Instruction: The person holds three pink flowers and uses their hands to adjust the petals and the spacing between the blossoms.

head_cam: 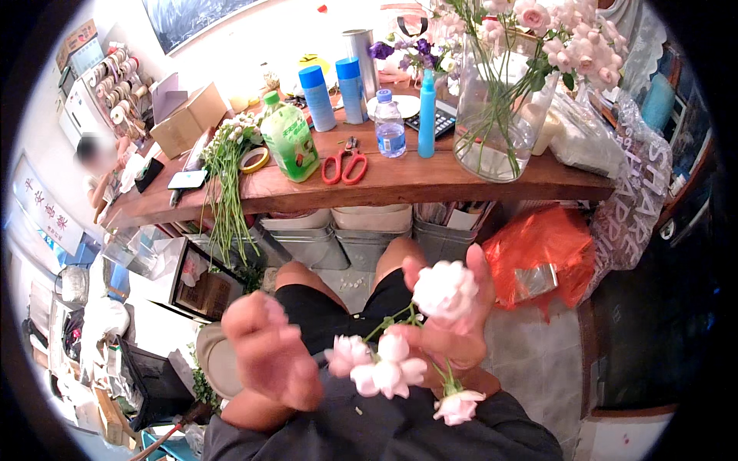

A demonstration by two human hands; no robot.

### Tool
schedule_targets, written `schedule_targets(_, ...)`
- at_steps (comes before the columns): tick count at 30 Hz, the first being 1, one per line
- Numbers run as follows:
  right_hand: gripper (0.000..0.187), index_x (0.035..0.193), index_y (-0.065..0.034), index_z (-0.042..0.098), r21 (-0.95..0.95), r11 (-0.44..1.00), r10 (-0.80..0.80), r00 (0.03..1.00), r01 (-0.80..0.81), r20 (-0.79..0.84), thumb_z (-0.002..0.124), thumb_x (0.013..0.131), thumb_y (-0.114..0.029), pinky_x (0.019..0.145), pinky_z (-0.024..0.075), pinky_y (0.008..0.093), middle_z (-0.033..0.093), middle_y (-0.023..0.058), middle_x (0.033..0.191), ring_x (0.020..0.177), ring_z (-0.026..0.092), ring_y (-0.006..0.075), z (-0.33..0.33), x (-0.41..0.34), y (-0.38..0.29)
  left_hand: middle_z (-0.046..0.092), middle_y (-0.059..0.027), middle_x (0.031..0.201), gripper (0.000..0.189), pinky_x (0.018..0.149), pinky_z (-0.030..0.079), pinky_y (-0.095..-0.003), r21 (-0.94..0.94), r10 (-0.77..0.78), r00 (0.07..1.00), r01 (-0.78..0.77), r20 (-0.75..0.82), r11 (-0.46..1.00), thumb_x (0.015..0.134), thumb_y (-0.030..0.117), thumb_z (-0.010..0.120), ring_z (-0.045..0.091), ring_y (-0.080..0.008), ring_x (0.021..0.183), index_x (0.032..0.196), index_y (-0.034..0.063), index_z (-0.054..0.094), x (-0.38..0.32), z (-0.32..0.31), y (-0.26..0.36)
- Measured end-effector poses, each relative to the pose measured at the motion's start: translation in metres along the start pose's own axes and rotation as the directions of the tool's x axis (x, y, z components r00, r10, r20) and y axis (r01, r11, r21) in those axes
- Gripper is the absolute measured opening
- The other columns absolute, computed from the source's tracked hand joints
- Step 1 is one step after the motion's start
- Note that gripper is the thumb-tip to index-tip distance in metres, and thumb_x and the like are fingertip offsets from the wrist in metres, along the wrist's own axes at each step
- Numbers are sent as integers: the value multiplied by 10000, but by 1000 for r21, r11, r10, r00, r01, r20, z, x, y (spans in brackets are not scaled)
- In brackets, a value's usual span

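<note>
My right hand (461, 322) is closed around the thin green stems of several pale pink roses (445, 290), held above my lap. One bloom rises between its raised fingers, others lie to the left, and one hangs below. My left hand (271, 351) is blurred and raised at the left, apart from the flowers; its fingers look curled, and whether it holds anything cannot be made out. Ahead on the wooden table (369, 193) lie red-handled scissors (345, 166), beside a bundle of green-stemmed white flowers (228, 190) hanging over the edge.
A large glass vase (490, 147) of pink roses stands at the table's right. A green bottle (288, 138), blue spray bottle (426, 115) and yellow tape roll (254, 160) stand or lie nearby. Metal bins (372, 248) and a red bag (542, 248) are below. Another person (98, 167) sits far left.
</note>
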State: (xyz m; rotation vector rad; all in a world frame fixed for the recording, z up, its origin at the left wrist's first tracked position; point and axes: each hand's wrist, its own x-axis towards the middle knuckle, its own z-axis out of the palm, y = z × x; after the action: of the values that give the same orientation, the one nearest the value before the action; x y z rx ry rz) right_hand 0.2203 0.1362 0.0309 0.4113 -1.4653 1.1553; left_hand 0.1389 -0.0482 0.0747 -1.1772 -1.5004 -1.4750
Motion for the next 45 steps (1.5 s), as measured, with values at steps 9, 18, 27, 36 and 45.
schedule_targets(9, 188, 956, -13, 787, 552, 804, 92, 964, -219, 249, 859, 783, 2, 1038, 566, 482, 16, 289, 1671, 1269, 557, 547, -8, 19, -21, 645, -157, 1208, 394, 873, 503, -312, -258, -311, 720, 562, 620, 786, 822, 11, 758, 626, -184, 954, 1207, -30, 684, -10, 24, -43)
schedule_targets(18, 166, 984, -81, 815, 590, 762, 92, 947, -266, 308, 855, 822, -90, 1039, 535, 447, 159, 335, 1648, 1258, 619, 451, -3, 23, -18, 742, -129, 963, 161, 800, 559, -374, -301, -224, 727, 516, 649, 802, 799, -26, 744, 712, -271, 863, 959, -13, 726, -27, 43, -30)
schedule_targets(27, 400, 1258, -105, 701, 762, 262, 146, 805, -592, 575, 819, 876, -122, 985, 530, 486, 37, 211, 1698, 1228, 571, 483, -26, 37, -13, 741, -142, 866, 152, 674, 577, -307, -223, -189, 890, 301, 415, 927, 811, -54, 752, 735, -241, 749, 961, -37, 738, -30, 42, -16)
schedule_targets(36, 103, 889, -163, 773, 848, -146, 14, 856, -510, 517, 836, 859, -239, 719, 577, 364, 199, 34, 1703, 958, 692, 354, -27, 23, 9, 719, -114, 787, 249, 544, 552, -284, -188, -80, 934, 153, 348, 970, 728, -63, 841, 697, -203, 618, 950, -11, 741, -14, 38, 19)
schedule_targets(45, 548, 1224, -140, 631, 888, -86, -11, 892, -452, 453, 889, 755, -255, 712, 576, 335, 374, 111, 1526, 907, 695, 330, -17, 23, -4, 734, -116, 808, 279, 565, 574, -283, -249, -62, 950, 142, 305, 958, 716, -70, 840, 716, -205, 639, 972, -17, 743, -30, 37, 17)
